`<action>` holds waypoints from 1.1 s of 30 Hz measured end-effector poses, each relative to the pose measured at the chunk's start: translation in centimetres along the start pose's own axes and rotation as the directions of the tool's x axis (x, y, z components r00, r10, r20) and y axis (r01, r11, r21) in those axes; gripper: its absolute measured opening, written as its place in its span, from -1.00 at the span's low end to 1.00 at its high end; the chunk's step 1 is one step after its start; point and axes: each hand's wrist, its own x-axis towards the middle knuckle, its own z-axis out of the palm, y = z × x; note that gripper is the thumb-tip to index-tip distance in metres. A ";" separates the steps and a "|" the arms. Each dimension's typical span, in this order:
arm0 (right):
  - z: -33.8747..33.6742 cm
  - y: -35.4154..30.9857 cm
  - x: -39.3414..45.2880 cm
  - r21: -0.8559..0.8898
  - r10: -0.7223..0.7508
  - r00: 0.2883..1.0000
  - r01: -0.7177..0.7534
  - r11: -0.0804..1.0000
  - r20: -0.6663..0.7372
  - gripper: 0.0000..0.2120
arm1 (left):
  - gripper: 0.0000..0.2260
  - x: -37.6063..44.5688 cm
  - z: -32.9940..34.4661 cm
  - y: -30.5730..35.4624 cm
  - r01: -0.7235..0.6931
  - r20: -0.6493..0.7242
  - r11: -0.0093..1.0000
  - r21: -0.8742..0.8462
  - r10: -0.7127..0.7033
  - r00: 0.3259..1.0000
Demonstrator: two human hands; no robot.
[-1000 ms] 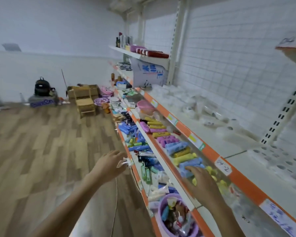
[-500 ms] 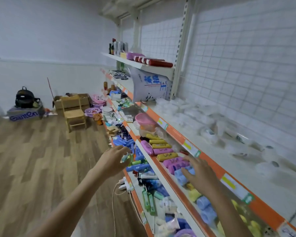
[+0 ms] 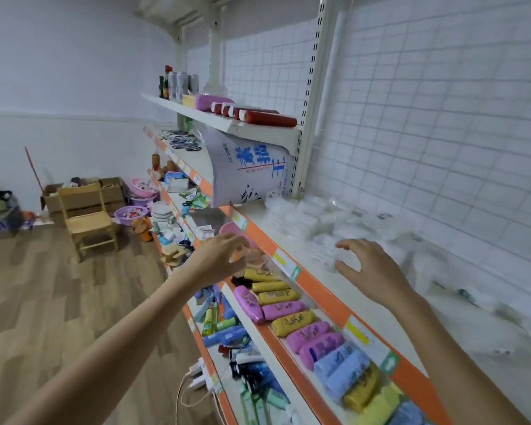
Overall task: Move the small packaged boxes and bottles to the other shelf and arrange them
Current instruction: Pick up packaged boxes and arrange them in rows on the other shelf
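Both hands have risen from the lower tiers: the right hand [image 3: 370, 271], fingers spread wide and empty, now hovers over clear packets [image 3: 322, 237] on the orange-edged shelf [image 3: 319, 289]; at nine o'clock, left hand [image 3: 218, 259], loosely curled, apparently holds nothing.

Orange-edged shelf [image 3: 325, 299] at 3 o'clock carries clear plastic packs [image 3: 316, 222]; lower shelf [image 3: 258, 342] at 6 o'clock carries lying bottles [image 3: 292, 323].

Landmark: printed sack [image 3: 248, 173], standing on upper shelf [image 3: 344, 289]. Clear packets [image 3: 319, 222] right of sack, same shelf. Bottles [image 3: 288, 314] below sack on lower shelf. Wooden chair [image 3: 88, 220] far left, on floor.
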 end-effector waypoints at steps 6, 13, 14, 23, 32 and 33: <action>1.2 5.3 10.0 0.146 0.108 0.994 -0.108 0.983 0.009 -0.69 | -0.76 12.5 1.5 -2.6 -0.044 0.017 0.996 -0.083 0.046 0.999; 2.5 8.7 20.6 0.132 0.193 0.978 -0.202 0.971 0.077 -0.68 | -0.78 25.2 4.6 -6.1 -0.002 0.133 0.981 -0.196 0.029 0.991; 3.1 9.0 21.8 0.133 0.214 0.972 -0.226 0.965 0.095 -0.67 | -0.77 26.8 5.3 -6.6 -0.002 0.164 0.978 -0.207 0.037 0.986; 8.8 9.3 29.6 0.090 0.420 0.890 -0.440 0.894 0.176 -0.59 | -0.64 37.0 11.4 -11.3 -0.099 0.417 0.982 -0.160 0.158 0.895; 12.1 8.7 33.4 -0.104 0.600 0.774 -0.592 0.799 0.203 -0.46 | -0.33 40.7 14.4 -13.0 -0.384 0.737 0.913 -0.138 0.353 0.576; 12.3 8.5 33.4 -0.116 0.615 0.769 -0.604 0.789 0.175 -0.48 | -0.34 40.9 14.8 -13.1 -0.402 0.732 0.905 -0.142 0.369 0.572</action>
